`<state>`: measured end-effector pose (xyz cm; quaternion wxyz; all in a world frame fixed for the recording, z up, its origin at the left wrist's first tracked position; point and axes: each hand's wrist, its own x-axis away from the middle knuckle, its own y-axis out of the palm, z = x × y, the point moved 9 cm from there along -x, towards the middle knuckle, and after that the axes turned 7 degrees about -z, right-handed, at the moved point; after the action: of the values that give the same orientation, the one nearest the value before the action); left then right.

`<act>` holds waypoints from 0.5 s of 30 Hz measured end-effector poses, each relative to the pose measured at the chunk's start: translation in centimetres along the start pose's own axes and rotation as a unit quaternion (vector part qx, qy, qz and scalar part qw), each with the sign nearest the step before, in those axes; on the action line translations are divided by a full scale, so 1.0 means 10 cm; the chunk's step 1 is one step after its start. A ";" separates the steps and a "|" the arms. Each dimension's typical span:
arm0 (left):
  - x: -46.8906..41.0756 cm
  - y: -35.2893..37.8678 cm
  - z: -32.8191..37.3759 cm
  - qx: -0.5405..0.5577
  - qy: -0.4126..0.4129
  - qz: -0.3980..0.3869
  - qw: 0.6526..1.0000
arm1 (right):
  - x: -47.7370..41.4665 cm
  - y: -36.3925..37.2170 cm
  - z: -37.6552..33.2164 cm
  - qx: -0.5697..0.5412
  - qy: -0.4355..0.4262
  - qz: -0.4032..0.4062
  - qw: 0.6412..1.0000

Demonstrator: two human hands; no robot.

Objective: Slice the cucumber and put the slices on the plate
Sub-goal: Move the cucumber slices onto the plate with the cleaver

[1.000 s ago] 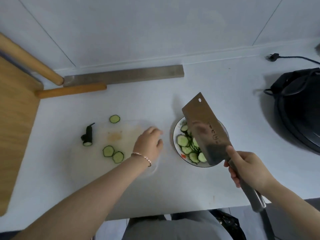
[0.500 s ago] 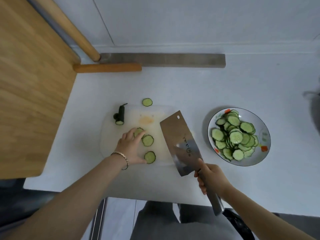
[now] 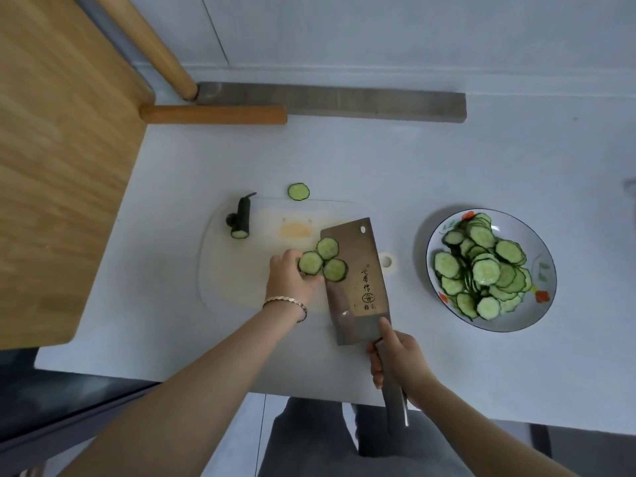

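L hand (image 3: pixel 292 280) fingers together, nudging thin, slippy slices (image 3: pixel 323 261) onto cleaver (image 3: pixel 358 280); R hand (image 3: pixel 399 359) wraps its handle. Carry flat.

The only writing stands on the flat of the cleaver (image 3: pixel 354 242), near the spine side of the steel blade. A column of dark brush-style Chinese characters (image 3: pixel 365 284) runs down the blade toward the handle. The lowest of the large ones looks like 作; those above it are too cursive and small to read with certainty. Below the column sits a round stamped emblem (image 3: pixel 368 298), its inner design blurred. Under it lie a few much smaller marks, which cannot be read.
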<state>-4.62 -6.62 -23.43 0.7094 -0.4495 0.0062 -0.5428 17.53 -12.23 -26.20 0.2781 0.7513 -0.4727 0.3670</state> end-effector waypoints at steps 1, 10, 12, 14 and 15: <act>-0.03 -0.01 0.00 0.012 0.000 -0.002 1.000 | -0.02 0.03 -0.01 -0.007 0.001 -0.004 1.000; -0.12 0.02 0.21 0.009 0.015 -0.052 0.998 | -0.06 0.05 -0.12 -0.031 0.006 -0.025 0.999; -0.22 -0.15 0.29 -0.025 0.022 -0.020 0.999 | -0.05 -0.02 -0.21 -0.046 0.005 -0.029 0.999; -0.42 -0.32 0.41 -0.072 0.042 0.005 0.996 | -0.05 -0.12 -0.35 -0.048 -0.007 -0.023 0.999; -0.54 -0.38 0.47 -0.104 0.054 0.008 0.993 | -0.07 -0.16 -0.42 -0.050 -0.012 -0.020 0.998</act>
<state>-7.38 0.51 -20.75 0.6618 -0.4910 0.1049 -0.5566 17.57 -8.06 -24.45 0.3172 0.7502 -0.4787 0.3279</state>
